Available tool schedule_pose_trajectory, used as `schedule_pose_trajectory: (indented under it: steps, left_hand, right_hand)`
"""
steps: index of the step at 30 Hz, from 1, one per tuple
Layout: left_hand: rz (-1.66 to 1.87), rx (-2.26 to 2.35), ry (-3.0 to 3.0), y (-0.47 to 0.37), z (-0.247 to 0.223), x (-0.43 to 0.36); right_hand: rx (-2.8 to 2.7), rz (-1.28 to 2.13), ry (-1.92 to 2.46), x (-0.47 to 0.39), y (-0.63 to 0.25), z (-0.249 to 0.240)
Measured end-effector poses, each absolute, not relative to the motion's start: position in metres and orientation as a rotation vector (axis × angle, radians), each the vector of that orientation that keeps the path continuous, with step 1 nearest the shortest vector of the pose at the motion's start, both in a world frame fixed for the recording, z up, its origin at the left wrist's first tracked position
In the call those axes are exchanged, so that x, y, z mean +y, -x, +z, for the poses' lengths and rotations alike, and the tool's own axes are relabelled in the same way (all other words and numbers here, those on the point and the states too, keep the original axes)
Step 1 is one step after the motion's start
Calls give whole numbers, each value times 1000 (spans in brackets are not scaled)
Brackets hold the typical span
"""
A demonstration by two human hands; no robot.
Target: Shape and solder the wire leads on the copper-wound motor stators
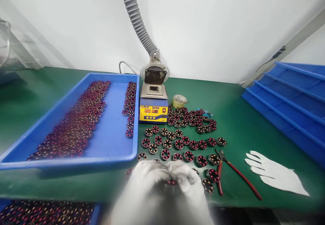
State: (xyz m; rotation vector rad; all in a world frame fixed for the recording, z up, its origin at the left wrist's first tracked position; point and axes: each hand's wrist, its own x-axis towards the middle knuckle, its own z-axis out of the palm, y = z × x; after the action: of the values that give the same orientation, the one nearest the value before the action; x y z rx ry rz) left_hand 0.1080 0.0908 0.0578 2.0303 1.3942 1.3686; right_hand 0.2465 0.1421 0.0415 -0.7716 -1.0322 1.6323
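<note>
A: Hands?
B: Left hand (149,174) and right hand (186,177), both white-gloved, meet over the counter's (225,106) front edge, about mid-length. Fingers of each curled in, nearly closed, pinching one ring (172,182) between them.
A: Ring visible?
B: Partly. Some red shows between the fingertips; the rest is hidden or blurred.
A: Ahead of them?
B: Loose rings (178,144) in rough rows from the front edge up to the box (153,111), bunched tighter on its right. Box: yellow front, lit red readout (151,111), metal top. Hose (137,18) comes down behind it, toward the back edge. Tub (179,101) just right of the box.
A: Right side?
B: Pliers (222,156) near the front edge, red handles spread, beside the rings. Spare glove (276,174) flat, nearer the front right corner. Blue stack (289,106) along the right edge.
A: Left?
B: Tray (111,127) left of the box. Wide band of rings (76,123) at its left, narrow strip (130,98) along its right edge. Lower tray (95,214) below the counter's front left, also holding rings.
</note>
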Motion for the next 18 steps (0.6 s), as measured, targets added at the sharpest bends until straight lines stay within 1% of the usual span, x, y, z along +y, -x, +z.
schedule_pose_trajectory:
  steps: [3,5,8,11,16,18]
  left_hand:
    - [1425,1396,-2033,-106,53,94]
    - [1459,1433,-2030,-103,52,96]
    - [1484,1483,-2096,-98,52,101]
    - [1401,1581,-2193,-93,50,104]
    - [1128,1617,-2298,-88,49,107]
    - [1102,1604,-2301,-87,53,110]
  right_hand:
    - [-632,1792,662,146,-249,38]
    - [-538,1803,662,148,-250,37]
    - [-766,1788,709,147,-243,38]
    - [-960,1871,717,144,-227,35]
    - [-994,1918,692,147,-212,16]
    - [-1007,1893,677,150,-211,10]
